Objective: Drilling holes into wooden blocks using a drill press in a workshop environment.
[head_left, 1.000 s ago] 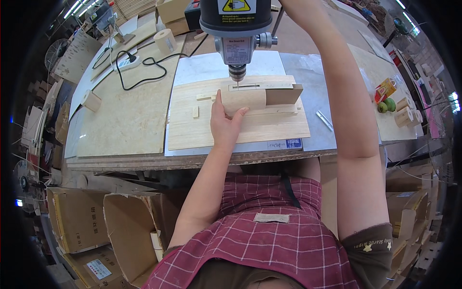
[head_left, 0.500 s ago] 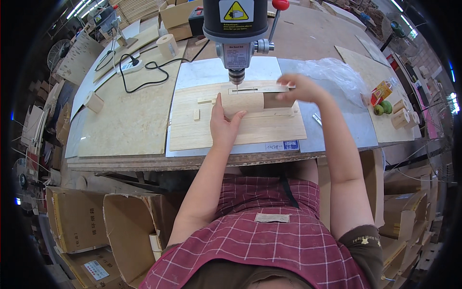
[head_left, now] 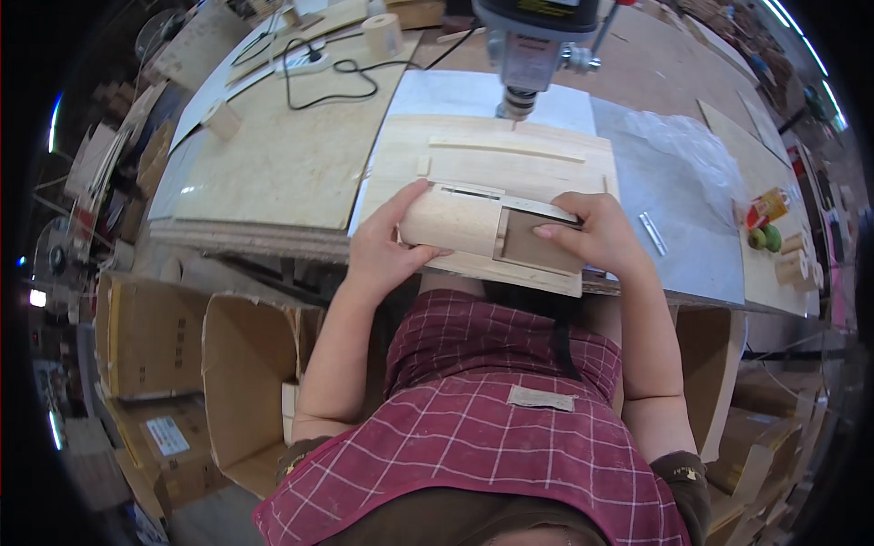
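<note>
The wooden box (head_left: 453,224) has moved toward you; your left hand (head_left: 390,241) and right hand (head_left: 603,238) grip its part-hidden ends. Beyond are a wooden strip (head_left: 506,150) and the top-cropped drill (head_left: 530,59).

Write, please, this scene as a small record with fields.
Left hand: grips the left part of a wooden piece
Right hand: grips its right end, thumb on the brown part
Drill: beyond the wooden piece, bit apart from it
Far left: white power strip
Right: metal strip, green fruit
</note>
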Tool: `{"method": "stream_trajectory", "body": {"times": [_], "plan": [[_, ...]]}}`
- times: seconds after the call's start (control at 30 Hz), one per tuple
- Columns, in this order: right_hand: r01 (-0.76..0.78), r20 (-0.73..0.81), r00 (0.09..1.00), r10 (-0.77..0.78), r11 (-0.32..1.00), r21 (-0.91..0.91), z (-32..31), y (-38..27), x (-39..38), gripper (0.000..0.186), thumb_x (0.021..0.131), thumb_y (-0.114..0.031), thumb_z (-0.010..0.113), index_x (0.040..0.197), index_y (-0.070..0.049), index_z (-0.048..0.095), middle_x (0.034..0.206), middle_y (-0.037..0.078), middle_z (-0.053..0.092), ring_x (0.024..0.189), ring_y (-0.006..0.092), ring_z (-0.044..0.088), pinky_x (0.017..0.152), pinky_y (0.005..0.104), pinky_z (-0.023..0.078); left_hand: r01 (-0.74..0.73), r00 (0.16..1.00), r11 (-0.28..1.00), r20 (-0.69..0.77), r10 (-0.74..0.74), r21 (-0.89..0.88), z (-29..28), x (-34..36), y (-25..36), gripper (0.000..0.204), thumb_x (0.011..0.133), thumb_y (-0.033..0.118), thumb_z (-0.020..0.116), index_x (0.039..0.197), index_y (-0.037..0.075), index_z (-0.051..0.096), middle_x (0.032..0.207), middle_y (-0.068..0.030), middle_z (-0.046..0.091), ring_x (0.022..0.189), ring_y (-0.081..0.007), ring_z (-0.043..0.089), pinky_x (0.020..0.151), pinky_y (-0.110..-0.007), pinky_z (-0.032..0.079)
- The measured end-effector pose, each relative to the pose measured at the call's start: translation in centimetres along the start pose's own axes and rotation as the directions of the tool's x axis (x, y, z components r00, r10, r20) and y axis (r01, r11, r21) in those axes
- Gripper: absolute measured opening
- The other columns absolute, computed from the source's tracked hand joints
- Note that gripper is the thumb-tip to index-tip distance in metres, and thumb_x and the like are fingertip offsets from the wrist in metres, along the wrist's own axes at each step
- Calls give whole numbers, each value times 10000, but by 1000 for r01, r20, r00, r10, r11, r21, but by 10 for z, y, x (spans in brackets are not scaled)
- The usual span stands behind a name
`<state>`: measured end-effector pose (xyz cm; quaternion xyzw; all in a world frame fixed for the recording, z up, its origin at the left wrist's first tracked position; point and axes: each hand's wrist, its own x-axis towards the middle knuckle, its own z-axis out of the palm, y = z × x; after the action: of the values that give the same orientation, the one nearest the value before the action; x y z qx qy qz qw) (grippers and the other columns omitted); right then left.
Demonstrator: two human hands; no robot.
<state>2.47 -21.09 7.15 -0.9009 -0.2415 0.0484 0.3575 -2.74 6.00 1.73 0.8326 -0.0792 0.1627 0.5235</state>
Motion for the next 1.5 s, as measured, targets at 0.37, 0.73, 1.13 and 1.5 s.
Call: {"method": "stream_trajectory", "body": {"times": [0.37, 0.73, 1.13, 1.5], "plan": [[-176, 220, 970, 106, 929, 326, -29, -5, -36, 260, 687, -188, 724, 760, 38, 618, 614, 0, 531, 603, 65, 459, 528, 238, 367, 246, 941, 889, -125, -314, -386, -99, -29, 13, 608, 618, -37, 734, 1187, 38, 535, 992, -75, 627, 882, -121, 592, 793, -262, 482], [-164, -158, 961, 229, 926, 341, -99, 69, -106, 163, 792, -159, 636, 857, -13, 604, 678, -55, 504, 626, 34, 416, 552, 190, 306, 72, 896, -58, 90, -434, -996, -110, -57, -46, 317, 870, 291, 467, 1049, 52, 570, 860, -50, 629, 372, -58, 366, 336, -157, 314], [-417, -696, 660, 284, 909, -25, -154, 249, -138, 324, 841, -278, 642, 1004, 2, 622, 876, 22, 600, 800, 99, 497, 751, 231, 407, 6, 672, 218, -157, -724, -976, -130, -98, -47, 375, 882, 340, 527, 1104, 40, 558, 1041, -121, 615, 937, -235, 603, 764, -400, 514], [-579, -578, 735, 354, 772, -263, -159, 280, -134, 580, 802, -404, 648, 1133, 62, 550, 1111, 169, 591, 1008, 231, 546, 885, 312, 405, 88, 300, 567, -521, -799, -819, -219, -230, -76, 160, 807, 199, 657, 878, 86, 569, 642, 42, 511, 481, -42, 406, 505, -220, 426]]}}
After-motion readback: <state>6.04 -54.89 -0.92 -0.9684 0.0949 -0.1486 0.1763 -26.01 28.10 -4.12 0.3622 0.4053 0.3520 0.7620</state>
